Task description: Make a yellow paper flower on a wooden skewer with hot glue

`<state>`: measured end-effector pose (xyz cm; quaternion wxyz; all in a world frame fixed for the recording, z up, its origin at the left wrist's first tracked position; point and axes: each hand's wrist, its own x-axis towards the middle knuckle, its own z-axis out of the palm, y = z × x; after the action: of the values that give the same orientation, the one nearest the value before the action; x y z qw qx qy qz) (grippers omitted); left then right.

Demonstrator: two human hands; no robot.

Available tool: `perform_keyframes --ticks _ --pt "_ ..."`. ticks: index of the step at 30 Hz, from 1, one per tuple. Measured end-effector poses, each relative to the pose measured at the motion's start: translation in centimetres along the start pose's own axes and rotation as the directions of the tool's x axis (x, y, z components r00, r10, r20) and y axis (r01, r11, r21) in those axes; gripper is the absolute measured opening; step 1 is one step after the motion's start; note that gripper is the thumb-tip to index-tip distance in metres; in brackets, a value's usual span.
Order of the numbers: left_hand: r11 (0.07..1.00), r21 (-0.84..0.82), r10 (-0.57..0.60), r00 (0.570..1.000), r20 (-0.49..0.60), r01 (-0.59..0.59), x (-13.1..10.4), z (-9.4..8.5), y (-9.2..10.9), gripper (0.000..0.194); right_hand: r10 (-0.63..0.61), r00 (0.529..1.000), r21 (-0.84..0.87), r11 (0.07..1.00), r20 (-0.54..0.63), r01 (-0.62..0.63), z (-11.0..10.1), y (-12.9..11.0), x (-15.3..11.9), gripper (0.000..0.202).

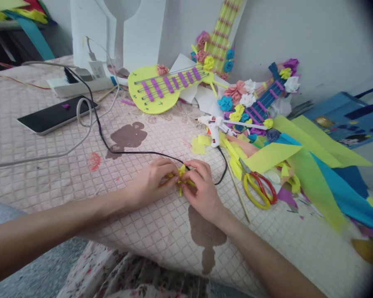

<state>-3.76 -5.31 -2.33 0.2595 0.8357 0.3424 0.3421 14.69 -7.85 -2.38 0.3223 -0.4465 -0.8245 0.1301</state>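
Both hands meet over the front middle of the quilted cloth [161, 240]. My left hand [153, 178] pinches the left side of a small yellow paper piece [182, 170]. From the right, my right hand [203, 188] has its fingers closed on the same piece, which they partly hide. A black cable passes just behind my fingertips. Beyond the hands stands a white glue gun [215, 131], with yellow paper scraps [199, 145] beside it. To the right lie scissors with red and yellow handles [257, 188] and a thin wooden stick [238, 192].
A yellow paper guitar [157, 93], a blue one [265, 101] and paper flowers line the back. A phone [57, 115] and a power strip [81, 86] lie at left, with loose cables. Crepe paper strips [323, 186] and a blue bag [345, 118] are at right.
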Motion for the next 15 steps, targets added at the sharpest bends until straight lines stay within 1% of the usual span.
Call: perform_keyframes --ticks 8,15 --pt "0.999 0.017 0.04 0.996 0.078 -0.041 -0.08 0.02 -0.33 0.011 -0.011 1.0 0.006 1.0 -0.011 0.011 0.06 0.17 -0.07 0.016" --pt "0.997 0.046 0.064 0.996 0.063 -0.067 -0.12 0.15 -0.52 0.009 -0.017 1.0 0.032 0.999 -0.023 0.017 0.08 -0.08 -0.1 0.019"
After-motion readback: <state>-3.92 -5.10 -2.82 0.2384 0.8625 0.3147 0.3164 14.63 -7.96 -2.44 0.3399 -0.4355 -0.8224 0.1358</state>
